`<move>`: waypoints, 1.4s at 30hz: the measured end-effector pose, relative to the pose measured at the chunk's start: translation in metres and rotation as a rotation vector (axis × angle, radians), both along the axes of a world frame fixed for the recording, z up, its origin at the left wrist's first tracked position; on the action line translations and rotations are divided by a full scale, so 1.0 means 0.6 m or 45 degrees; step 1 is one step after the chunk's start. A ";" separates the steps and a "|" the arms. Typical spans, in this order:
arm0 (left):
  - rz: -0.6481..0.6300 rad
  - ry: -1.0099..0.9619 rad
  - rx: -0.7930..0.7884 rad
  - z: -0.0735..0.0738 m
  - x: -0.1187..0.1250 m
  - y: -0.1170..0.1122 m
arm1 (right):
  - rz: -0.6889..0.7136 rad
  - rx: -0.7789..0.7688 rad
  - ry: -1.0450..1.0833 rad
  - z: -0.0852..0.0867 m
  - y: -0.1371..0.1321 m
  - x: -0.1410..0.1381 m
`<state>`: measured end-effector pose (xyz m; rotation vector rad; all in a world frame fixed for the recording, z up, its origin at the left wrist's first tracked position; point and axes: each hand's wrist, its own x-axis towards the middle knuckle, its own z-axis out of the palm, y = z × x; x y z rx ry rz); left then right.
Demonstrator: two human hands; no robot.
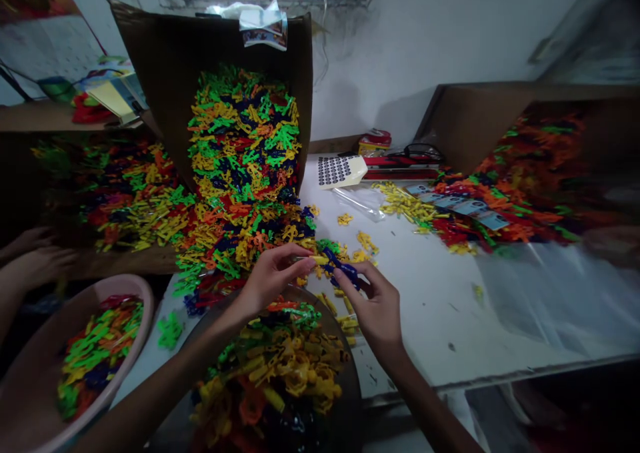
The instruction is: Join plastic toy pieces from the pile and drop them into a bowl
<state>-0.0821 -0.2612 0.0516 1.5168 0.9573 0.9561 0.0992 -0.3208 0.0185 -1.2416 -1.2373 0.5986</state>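
Note:
My left hand (273,279) pinches a small yellow plastic toy piece (317,260) between thumb and fingers. My right hand (367,299) grips a dark blue plastic piece (343,267), and the two pieces meet between my fingertips. Directly below my hands sits a dark round bowl (330,326) heaped with yellow and orange pieces. Loose yellow pieces (367,243) lie on the white table (430,306) just beyond my right hand. A huge multicoloured heap of plastic pieces (245,173) spills from a tipped cardboard box (155,59) ahead of my left hand.
A co-worker's hands (37,259) reach over the pieces at far left, above a pink basin (135,306) of mixed pieces. Another cardboard box (475,126) with orange-red pieces stands at right. A sticker sheet (335,171) and a plastic bag (360,203) lie on the table.

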 end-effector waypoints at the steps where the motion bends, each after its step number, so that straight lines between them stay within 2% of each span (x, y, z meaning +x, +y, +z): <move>1: 0.017 0.046 0.058 0.001 0.000 -0.002 | -0.003 0.011 -0.025 0.000 -0.001 0.001; 8: 0.008 0.368 0.584 0.015 -0.005 -0.002 | 0.015 0.076 -0.103 -0.005 -0.001 0.003; 11: -0.004 0.423 0.732 0.014 -0.002 -0.001 | 0.028 0.089 -0.126 -0.005 -0.002 0.002; 16: 0.082 0.509 0.900 -0.002 0.006 -0.009 | 0.010 0.100 -0.191 -0.009 -0.009 -0.002; 18: 0.050 0.518 0.858 -0.004 0.006 -0.011 | 0.039 0.078 -0.151 -0.015 -0.010 -0.001; 22: -0.080 0.524 0.643 -0.001 -0.003 -0.007 | 0.198 -0.008 -0.019 -0.022 -0.007 0.007; 26: -0.178 0.516 0.474 -0.004 -0.017 -0.009 | 0.359 -0.153 0.165 -0.013 -0.007 0.015; 31: -0.199 0.501 0.322 -0.005 -0.053 -0.033 | 0.599 -0.316 0.279 -0.006 -0.025 0.010; 33: -0.146 0.431 0.245 0.003 -0.073 -0.038 | 0.725 -0.317 0.182 -0.006 -0.038 -0.002; 37: 0.033 0.344 0.220 0.027 -0.092 -0.022 | 0.926 -0.139 -0.328 0.001 -0.061 -0.039; 40: -0.047 0.463 0.303 0.030 -0.078 0.008 | 0.933 -0.103 -0.494 0.004 -0.065 -0.051; 42: -0.189 0.598 0.415 0.016 -0.054 0.035 | 0.887 -0.094 -0.481 -0.005 -0.056 -0.039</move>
